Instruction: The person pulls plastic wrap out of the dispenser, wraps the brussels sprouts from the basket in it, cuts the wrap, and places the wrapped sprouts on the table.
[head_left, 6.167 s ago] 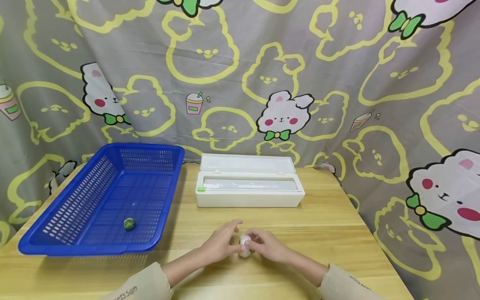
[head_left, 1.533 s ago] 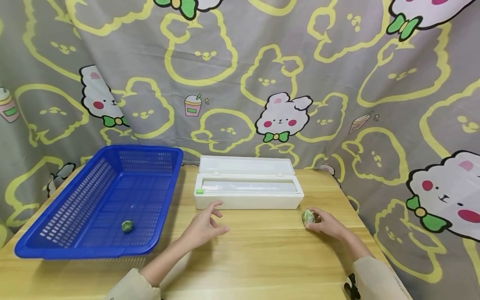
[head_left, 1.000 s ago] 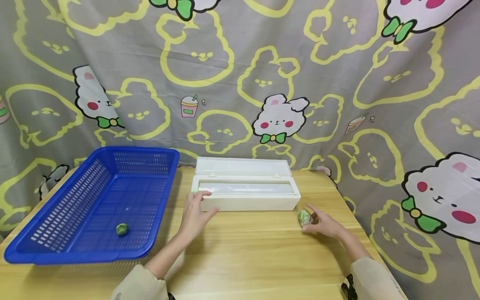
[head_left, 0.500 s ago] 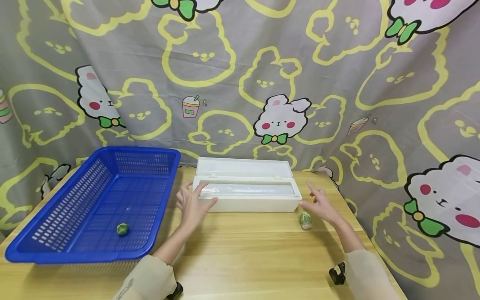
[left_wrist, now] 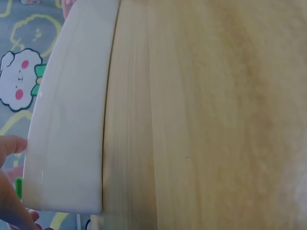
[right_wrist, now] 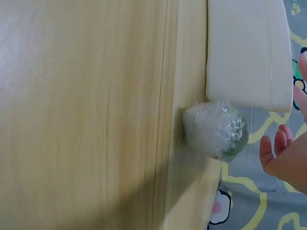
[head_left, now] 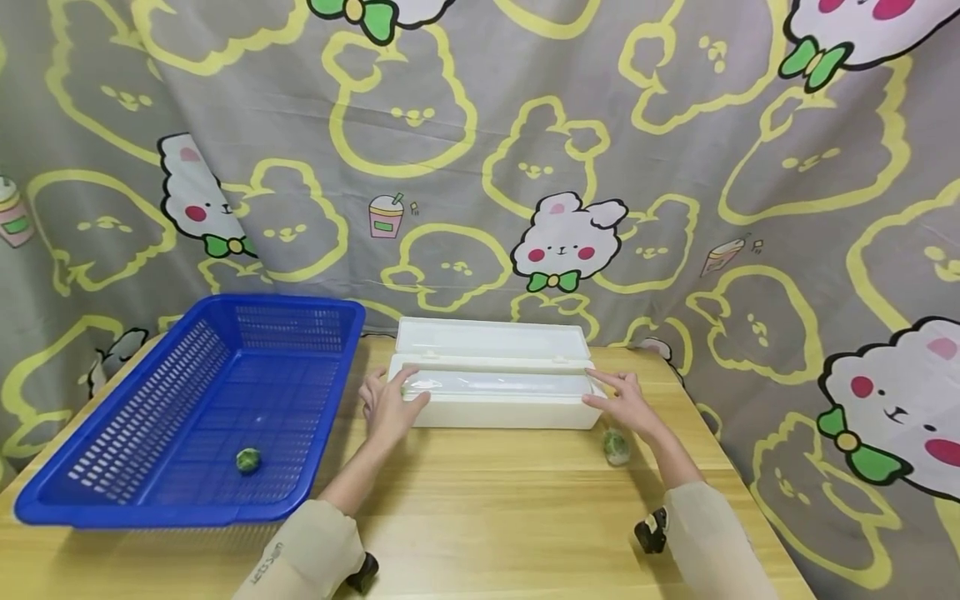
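Observation:
A long white cling film box stands at the back of the table, its hinged lid raised. Clear film stretches along its top opening. My left hand is at the box's left end, thumb and forefinger apart at the front and top edges. At the right end, my right hand mirrors it, thumb and forefinger parted. Whether the fingertips hold the film is unclear. A film-wrapped Brussels sprout lies beside the box's right front corner; the right wrist view shows the wrapped sprout close up.
A blue plastic basket stands on the left of the wooden table, with one green Brussels sprout inside. Behind the table hangs a grey patterned curtain. A green slider sits at the box's left end.
My right hand carried the wrapped sprout right, let go of it near the box, then moved to the box's right end. My left hand moved to the left end.

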### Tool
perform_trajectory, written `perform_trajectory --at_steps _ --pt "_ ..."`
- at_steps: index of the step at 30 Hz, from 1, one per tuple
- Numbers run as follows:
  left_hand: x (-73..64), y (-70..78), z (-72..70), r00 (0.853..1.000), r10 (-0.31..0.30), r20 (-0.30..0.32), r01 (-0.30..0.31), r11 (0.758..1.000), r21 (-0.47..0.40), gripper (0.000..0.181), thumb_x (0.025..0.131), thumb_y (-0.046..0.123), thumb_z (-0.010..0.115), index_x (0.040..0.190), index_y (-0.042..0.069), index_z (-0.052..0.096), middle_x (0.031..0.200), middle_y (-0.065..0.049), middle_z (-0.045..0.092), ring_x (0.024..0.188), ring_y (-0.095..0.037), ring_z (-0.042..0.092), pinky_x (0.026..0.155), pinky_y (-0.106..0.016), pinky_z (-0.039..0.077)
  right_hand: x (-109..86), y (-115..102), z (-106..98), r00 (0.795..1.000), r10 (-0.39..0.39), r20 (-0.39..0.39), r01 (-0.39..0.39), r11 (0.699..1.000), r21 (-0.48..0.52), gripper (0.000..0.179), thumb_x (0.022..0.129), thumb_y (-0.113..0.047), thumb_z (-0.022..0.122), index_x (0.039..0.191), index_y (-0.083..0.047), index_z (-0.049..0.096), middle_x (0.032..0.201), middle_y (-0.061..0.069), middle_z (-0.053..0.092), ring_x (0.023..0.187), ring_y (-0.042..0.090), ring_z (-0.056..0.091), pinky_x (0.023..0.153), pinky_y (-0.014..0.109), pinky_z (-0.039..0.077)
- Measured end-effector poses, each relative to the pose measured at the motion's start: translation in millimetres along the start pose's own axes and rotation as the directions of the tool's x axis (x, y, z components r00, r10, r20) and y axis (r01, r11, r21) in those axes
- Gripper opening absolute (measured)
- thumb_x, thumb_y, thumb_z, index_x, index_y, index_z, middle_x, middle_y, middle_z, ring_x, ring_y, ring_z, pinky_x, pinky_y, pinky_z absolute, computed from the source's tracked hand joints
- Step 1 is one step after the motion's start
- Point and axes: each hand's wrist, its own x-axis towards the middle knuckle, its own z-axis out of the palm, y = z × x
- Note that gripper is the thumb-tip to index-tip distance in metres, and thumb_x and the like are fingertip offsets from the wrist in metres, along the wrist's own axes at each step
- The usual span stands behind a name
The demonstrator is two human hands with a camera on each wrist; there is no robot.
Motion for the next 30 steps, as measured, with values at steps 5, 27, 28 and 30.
perform_trajectory --at_steps 5,27,28,30 --pt "2.7 -0.4 0.2 1.0 0.019 -0.014 -0.019 1.0 0.003 0.039 0.077 0.025 0.067 0.115 0.017 0.062 0.136 -0.024 0.026 0.126 -0.04 0.014 0.091 -0.058 0.029 6.5 4.3 2.4 1.0 0.014 -0.019 -0.013 0.999 0.042 0.051 0.085 -0.024 0.064 0.127 0.001 0.05 0.12 0.024 0.023 0.112 0.035 0.021 0.092 0.054 0.025" --pt "10.4 -0.1 4.0 0.992 0.11 -0.061 -0.105 0.992 0.072 0.021 0.082 0.028 0.064 0.091 0.011 0.071 0.131 -0.017 0.04 0.125 -0.038 0.02 0.096 -0.057 0.023 18.5 -11.9 21.6 0.926 -0.142 -0.351 0.161 0.987 0.024 0.018 0.09 -0.006 0.054 0.088 0.011 0.06 0.094 0.02 0.054 0.082 0.017 0.044 0.072 0.023 0.036" --pt "10.2 -0.1 3.9 0.992 0.111 -0.056 -0.107 0.991 0.076 0.023 0.081 0.031 0.065 0.093 0.011 0.071 0.131 -0.017 0.04 0.124 -0.038 0.021 0.096 -0.057 0.022 16.5 -17.7 22.0 0.928 -0.114 -0.355 0.14 0.989 0.047 0.018 0.091 -0.006 0.053 0.09 0.011 0.059 0.095 0.021 0.054 0.082 0.017 0.044 0.07 0.021 0.036" --pt "9.8 0.0 3.0 0.992 0.117 -0.044 -0.113 0.99 0.08 0.029 0.078 0.034 0.069 0.097 0.012 0.07 0.132 -0.017 0.04 0.124 -0.039 0.021 0.095 -0.057 0.022 18.3 -19.1 23.3 0.932 -0.058 -0.357 0.094 0.992 0.084 0.022 0.093 -0.011 0.05 0.093 0.01 0.058 0.096 0.02 0.055 0.083 0.016 0.046 0.068 0.019 0.038"
